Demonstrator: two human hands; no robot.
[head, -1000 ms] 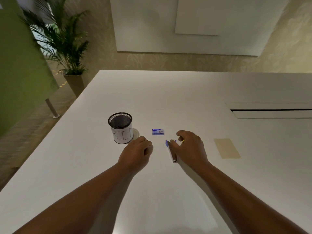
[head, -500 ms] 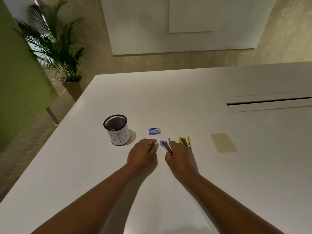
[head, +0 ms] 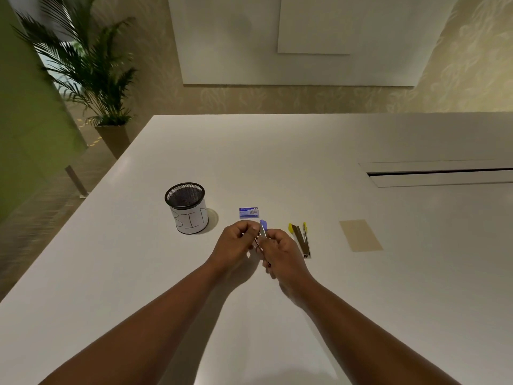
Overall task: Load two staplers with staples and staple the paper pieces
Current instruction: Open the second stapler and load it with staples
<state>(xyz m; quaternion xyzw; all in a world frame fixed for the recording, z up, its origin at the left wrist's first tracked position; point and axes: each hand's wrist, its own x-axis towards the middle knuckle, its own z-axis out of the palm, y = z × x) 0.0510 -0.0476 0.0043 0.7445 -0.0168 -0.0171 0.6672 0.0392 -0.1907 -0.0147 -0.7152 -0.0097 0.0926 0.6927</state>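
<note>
My left hand and my right hand meet just above the white table, both closed on a small blue stapler whose blue tip points away from me. What my left fingers pinch beyond the stapler is too small to tell. A yellow stapler lies swung apart in a V on the table, just right of my right hand. A blue staple box lies flat just beyond my hands. A tan paper piece lies farther right.
A black mesh cup with a white label reading BIN stands left of the staple box. A long cable slot is set into the table at the far right. A potted palm stands on the floor past the table's left corner.
My hands have lifted the blue stapler off the table and brought it between them. My right hand has uncovered the yellow stapler. The camera has tilted slightly.
</note>
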